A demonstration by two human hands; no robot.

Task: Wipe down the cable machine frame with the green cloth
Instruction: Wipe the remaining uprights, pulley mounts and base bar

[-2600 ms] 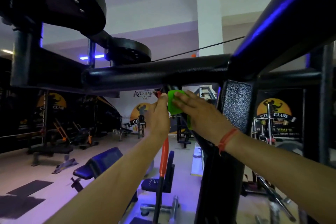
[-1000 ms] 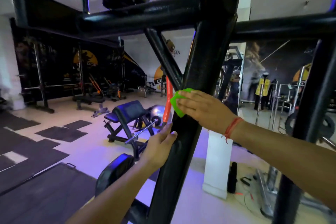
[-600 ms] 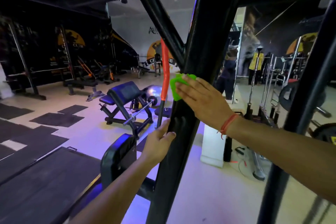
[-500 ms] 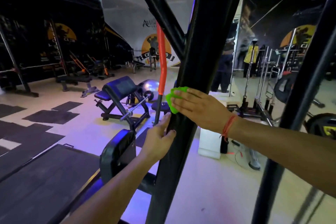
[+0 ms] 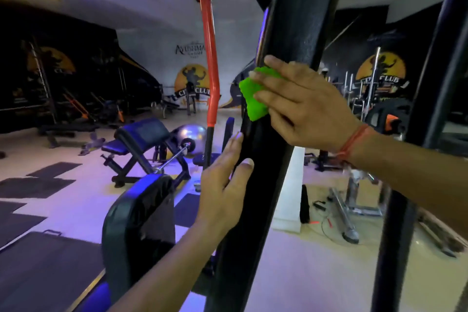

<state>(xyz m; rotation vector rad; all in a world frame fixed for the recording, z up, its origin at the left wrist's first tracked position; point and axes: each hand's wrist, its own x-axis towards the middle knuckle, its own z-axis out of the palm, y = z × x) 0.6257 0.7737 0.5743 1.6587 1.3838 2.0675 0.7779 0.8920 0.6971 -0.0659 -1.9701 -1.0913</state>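
The green cloth [image 5: 254, 95] lies flat against the black cable machine frame post [image 5: 286, 83], pressed there under the straight fingers of the right hand [image 5: 306, 109]. Just below it, the left hand [image 5: 224, 182] rests on the post's left edge, fingers extended, gripping nothing. A red bar [image 5: 211, 63] hangs beyond.

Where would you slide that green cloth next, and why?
Probably further down the black post. The right hand presses the green cloth flat against it partway up, and the left hand rests on the post just below, so it would need to shift.
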